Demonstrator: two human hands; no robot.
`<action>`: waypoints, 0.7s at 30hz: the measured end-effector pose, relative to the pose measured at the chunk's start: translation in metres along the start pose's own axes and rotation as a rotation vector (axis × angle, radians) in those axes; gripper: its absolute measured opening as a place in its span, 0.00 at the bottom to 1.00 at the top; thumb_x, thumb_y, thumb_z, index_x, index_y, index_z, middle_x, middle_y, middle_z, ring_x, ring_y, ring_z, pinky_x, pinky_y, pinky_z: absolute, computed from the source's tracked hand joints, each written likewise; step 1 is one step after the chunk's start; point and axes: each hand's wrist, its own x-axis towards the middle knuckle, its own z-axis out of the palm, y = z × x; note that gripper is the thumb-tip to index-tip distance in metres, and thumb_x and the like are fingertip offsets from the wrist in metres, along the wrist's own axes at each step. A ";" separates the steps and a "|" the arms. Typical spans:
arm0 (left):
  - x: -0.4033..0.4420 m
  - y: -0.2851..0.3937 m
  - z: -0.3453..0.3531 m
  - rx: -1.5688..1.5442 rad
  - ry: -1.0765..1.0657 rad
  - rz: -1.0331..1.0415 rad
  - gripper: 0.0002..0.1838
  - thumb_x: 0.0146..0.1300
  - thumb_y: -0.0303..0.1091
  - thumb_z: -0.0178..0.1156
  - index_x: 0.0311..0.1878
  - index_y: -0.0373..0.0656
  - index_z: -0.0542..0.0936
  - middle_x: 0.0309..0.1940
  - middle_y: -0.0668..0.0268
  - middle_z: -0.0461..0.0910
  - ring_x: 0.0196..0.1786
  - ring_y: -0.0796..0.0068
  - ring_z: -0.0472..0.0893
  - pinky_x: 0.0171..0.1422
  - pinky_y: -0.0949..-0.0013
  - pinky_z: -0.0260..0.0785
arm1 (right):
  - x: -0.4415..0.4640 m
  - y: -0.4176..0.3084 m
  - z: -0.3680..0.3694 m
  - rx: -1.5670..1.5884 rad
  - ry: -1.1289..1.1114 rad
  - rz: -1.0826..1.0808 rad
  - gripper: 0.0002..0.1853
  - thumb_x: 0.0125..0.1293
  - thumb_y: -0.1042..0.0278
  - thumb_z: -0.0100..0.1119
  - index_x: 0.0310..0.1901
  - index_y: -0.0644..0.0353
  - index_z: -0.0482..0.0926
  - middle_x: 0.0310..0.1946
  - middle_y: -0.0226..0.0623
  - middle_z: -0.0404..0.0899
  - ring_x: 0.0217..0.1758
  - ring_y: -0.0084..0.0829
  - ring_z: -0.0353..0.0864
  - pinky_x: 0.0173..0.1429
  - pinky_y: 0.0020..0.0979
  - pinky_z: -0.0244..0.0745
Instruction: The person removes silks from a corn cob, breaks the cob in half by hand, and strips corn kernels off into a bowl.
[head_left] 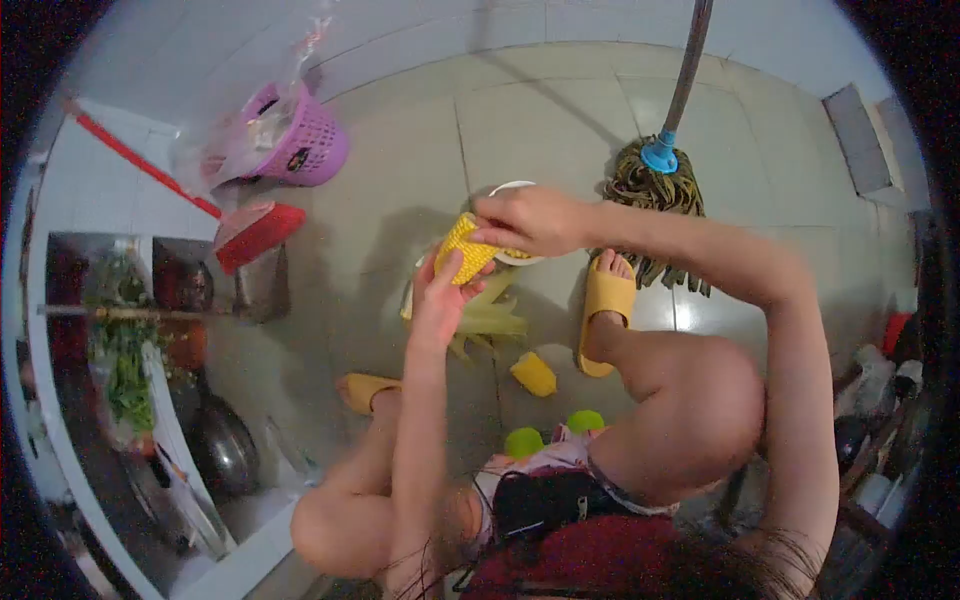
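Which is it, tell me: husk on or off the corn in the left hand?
Off: the corn shows bare yellow kernels wherever the left hand and right hand leave it uncovered.

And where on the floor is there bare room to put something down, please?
Bare floor lies between the purple basket and the mop head, and between the red dustpan and the left slipper. It is crowded near the left hand and right hand: white bowl, husks, loose corn piece.

Cobs (462, 250) (535, 374): two, perhaps more. Slippers (610, 294) (368, 390): two. Mop (655, 188): one.
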 end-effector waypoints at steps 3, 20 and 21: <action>0.014 -0.015 -0.008 0.007 0.007 -0.068 0.19 0.61 0.37 0.53 0.54 0.40 0.67 0.42 0.63 0.76 0.41 0.69 0.78 0.34 0.73 0.72 | -0.010 0.023 0.021 0.072 0.109 -0.013 0.16 0.64 0.53 0.44 0.32 0.60 0.68 0.24 0.47 0.72 0.31 0.49 0.74 0.33 0.45 0.67; 0.068 -0.079 -0.045 -0.071 0.129 -0.289 0.23 0.59 0.40 0.56 0.54 0.37 0.66 0.41 0.61 0.76 0.37 0.70 0.79 0.30 0.75 0.73 | -0.033 0.086 0.082 0.406 0.346 0.793 0.18 0.63 0.53 0.49 0.25 0.61 0.70 0.17 0.41 0.70 0.22 0.32 0.72 0.28 0.33 0.66; 0.070 -0.075 -0.041 -0.040 0.136 -0.288 0.24 0.58 0.39 0.56 0.54 0.37 0.66 0.42 0.61 0.76 0.36 0.70 0.79 0.30 0.75 0.73 | -0.035 0.088 0.080 0.437 0.343 0.807 0.18 0.62 0.54 0.51 0.25 0.62 0.69 0.16 0.37 0.68 0.21 0.28 0.68 0.26 0.31 0.64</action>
